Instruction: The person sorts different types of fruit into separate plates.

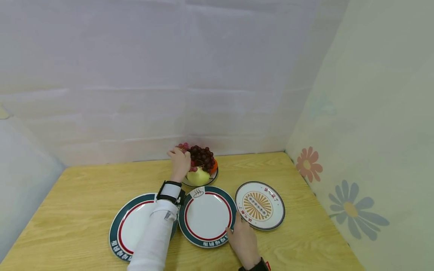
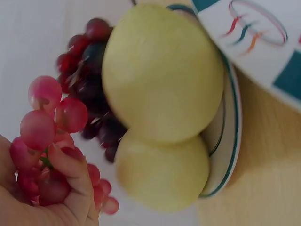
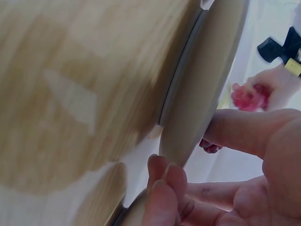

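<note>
My left hand (image 1: 180, 164) grips a bunch of pinkish-red grapes (image 2: 38, 129) over the left side of a fruit plate (image 2: 233, 155). Beside it on that plate are pale yellow pears (image 2: 162, 75), a bunch of dark grapes (image 1: 202, 157) and an orange fruit (image 1: 214, 166). My right hand (image 1: 243, 241) is at the lower right rim of the middle green-rimmed plate (image 1: 207, 216). Its thumb lies over the rim and the curled fingertips (image 3: 162, 202) are by the underside, so the hand pinches the edge. The head view hides part of the pink grapes behind the left hand.
Another green-rimmed plate (image 1: 135, 222) lies on the left, partly covered by the left sleeve (image 1: 154, 237). A white plate (image 1: 275, 203) with an orange sunburst is at right, close to the right hand. The wooden table (image 1: 95, 184) meets walls at the back and right.
</note>
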A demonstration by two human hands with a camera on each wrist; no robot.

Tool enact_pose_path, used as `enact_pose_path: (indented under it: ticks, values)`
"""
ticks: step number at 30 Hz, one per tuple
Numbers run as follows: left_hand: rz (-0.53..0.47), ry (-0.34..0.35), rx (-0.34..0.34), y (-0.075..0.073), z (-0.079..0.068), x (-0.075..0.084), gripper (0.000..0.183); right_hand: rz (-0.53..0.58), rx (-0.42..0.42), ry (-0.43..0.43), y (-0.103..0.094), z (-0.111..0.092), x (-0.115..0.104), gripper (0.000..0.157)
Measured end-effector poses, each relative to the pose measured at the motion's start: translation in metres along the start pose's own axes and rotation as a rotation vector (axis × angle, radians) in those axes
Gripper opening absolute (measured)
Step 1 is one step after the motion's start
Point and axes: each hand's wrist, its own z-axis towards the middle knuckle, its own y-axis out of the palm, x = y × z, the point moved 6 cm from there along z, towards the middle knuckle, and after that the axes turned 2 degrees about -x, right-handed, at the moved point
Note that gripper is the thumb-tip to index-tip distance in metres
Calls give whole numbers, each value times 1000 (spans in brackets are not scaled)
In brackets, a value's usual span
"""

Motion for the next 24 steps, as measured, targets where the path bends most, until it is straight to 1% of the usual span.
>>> enact_pose_path:
  ticks: [2, 3, 6, 9, 10, 12, 15, 17, 19, 22, 24]
  values:
    - [-51, -20, -60, -15, -4, -1, 27, 11, -3, -1, 0, 1, 0, 65]
    - [-113, -67, -70, -24, -8, -4, 29, 13, -9, 1, 0, 1, 0, 65]
    - [-141, -90, -150, -48, -23, -9, 32, 17, -15, 4, -1, 3, 1, 66]
    - [-120, -58, -236, -67, -44, -16, 29, -4, -13, 5, -3, 5, 2, 68]
    - [-121, -46, -275, -72, -51, -20, 27, -10, -11, 5, -4, 6, 3, 69]
    - [-113, -31, -348, -79, -67, -28, 22, -25, -15, 9, -4, 6, 3, 70]
    - [-99, -2, -443, -86, -88, -42, 17, -35, -28, 21, -4, 6, 4, 72]
    - [-99, -13, -491, -89, -100, -53, 15, -33, -32, 26, -3, 6, 5, 73]
    - [-114, -34, -520, -92, -109, -63, 13, -31, -37, 30, -3, 6, 5, 73]
    - [-121, -90, -537, -95, -118, -78, 11, -31, -47, 31, -2, 7, 5, 73]
    - [-67, -114, -538, -97, -123, -86, 10, -29, -55, 34, -1, 8, 5, 73]
